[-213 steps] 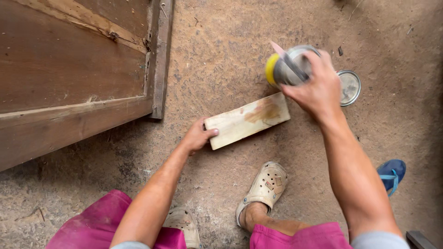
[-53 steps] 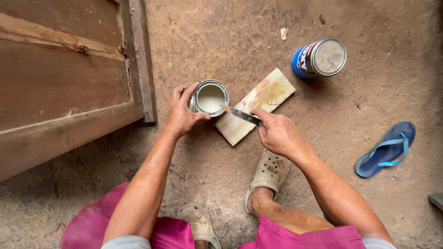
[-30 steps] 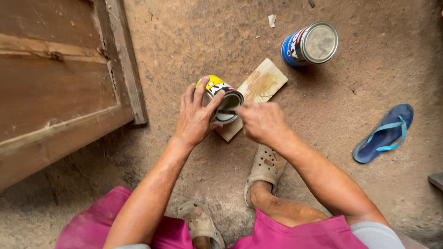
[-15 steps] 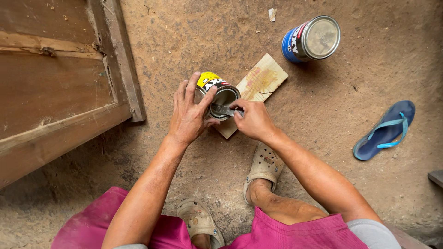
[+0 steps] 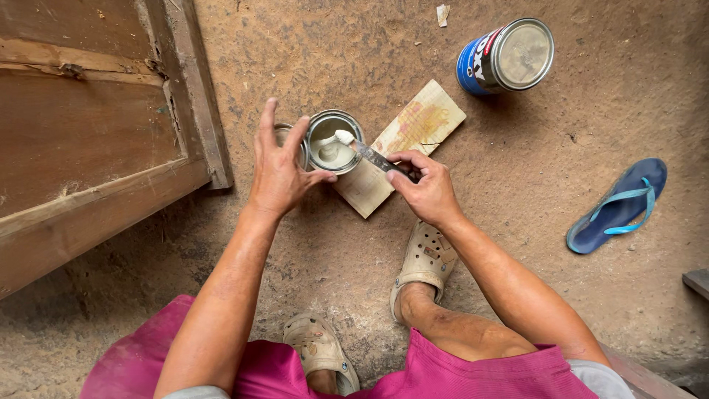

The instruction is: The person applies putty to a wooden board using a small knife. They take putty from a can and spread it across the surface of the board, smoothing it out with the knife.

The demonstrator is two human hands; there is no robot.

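Note:
My left hand (image 5: 278,168) grips a small open tin (image 5: 332,142) holding pale cream paste, steadying it upright on the dirt floor. A flat lid (image 5: 284,134) shows partly behind my fingers. My right hand (image 5: 424,189) holds a putty knife (image 5: 369,153) by its dark handle; the blade tip carries a lump of the paste over the tin's mouth. A short wooden board (image 5: 408,144) with yellowish stains lies flat just beyond the tin, under the knife.
A larger blue can (image 5: 506,58) with its lid on stands at the upper right. A brown wooden door panel (image 5: 96,125) lies at the left. A blue flip-flop (image 5: 619,205) rests on the right. My feet in beige clogs (image 5: 425,262) are below.
The tin, tilted on its side half a second ago, now stands upright with its mouth facing up. The knife has lifted a lump of paste from it.

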